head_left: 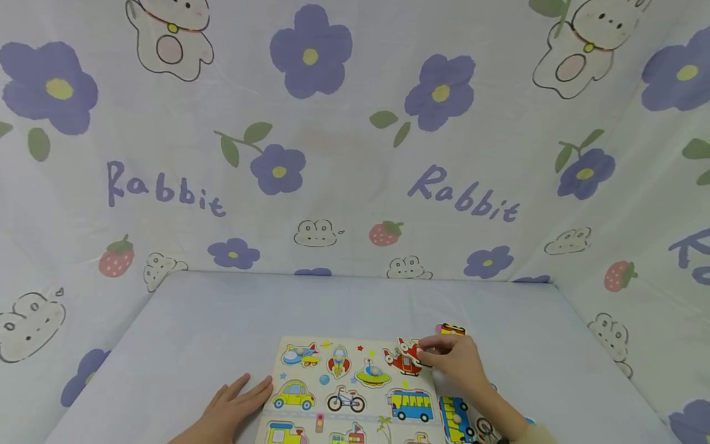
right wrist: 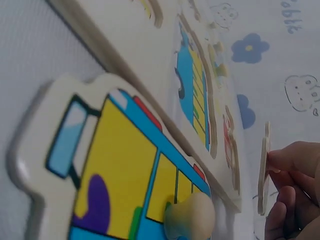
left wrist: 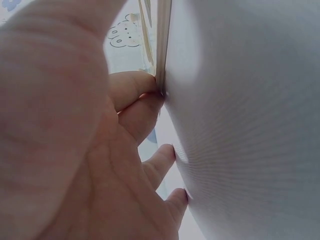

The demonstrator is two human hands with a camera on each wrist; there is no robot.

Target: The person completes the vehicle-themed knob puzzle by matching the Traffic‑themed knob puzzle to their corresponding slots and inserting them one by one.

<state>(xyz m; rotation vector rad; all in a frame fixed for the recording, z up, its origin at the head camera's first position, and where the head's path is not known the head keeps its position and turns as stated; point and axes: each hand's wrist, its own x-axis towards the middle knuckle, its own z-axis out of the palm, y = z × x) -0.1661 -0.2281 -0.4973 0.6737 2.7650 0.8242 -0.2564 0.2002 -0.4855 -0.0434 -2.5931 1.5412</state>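
Observation:
A wooden peg-puzzle board (head_left: pixel 322 398) lies on the table with printed vehicles. My right hand (head_left: pixel 458 362) pinches a red helicopter puzzle piece (head_left: pixel 409 349) between thumb and fingers, above the board's red helicopter picture (head_left: pixel 407 366) at its upper right. The right wrist view shows this piece (right wrist: pixel 263 170) edge-on, apart from the board. My left hand (head_left: pixel 235 407) lies at the board's left side with fingers extended; in the left wrist view fingertips touch the board's edge (left wrist: pixel 162 45). Knobbed plane (head_left: pixel 300 354), rocket (head_left: pixel 338 362) and flying saucer (head_left: pixel 374 374) pieces sit along the top row.
Right of the board lie a blue-and-yellow bus piece (head_left: pixel 456 418) with a knob and a bicycle piece (head_left: pixel 487 429), partly under my right forearm. Another piece (head_left: pixel 450 329) lies behind my right hand. A patterned cloth wall (head_left: pixel 344 197) stands behind the table.

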